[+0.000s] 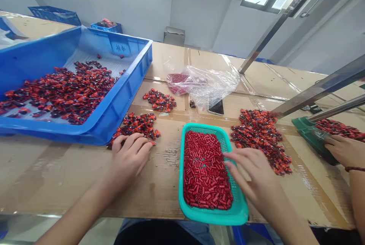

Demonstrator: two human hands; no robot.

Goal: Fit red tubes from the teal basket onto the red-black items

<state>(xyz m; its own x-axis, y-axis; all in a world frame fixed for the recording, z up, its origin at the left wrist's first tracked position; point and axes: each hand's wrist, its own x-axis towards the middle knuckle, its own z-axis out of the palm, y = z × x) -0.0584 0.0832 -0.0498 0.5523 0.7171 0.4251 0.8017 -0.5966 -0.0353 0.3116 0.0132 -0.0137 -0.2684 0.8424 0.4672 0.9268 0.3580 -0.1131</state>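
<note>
My left hand [129,157] rests on the cardboard-covered table, fingers curled over the near edge of a small pile of red-and-black parts [137,123]; what the fingers hold, if anything, is hidden. My right hand [251,172] hovers with fingers spread over the right side of a teal basket [211,214] filled with small red tubes [203,172]. Just right of that hand lies a larger heap of red-and-black parts [261,136].
A big blue crate [119,104] with many red-and-black parts stands at the left. Another small pile [159,100], a clear plastic bag [205,83] and a phone [216,107] lie behind. Another person's hand [345,150] and a green tray [310,136] are at the right, under metal bars [319,89].
</note>
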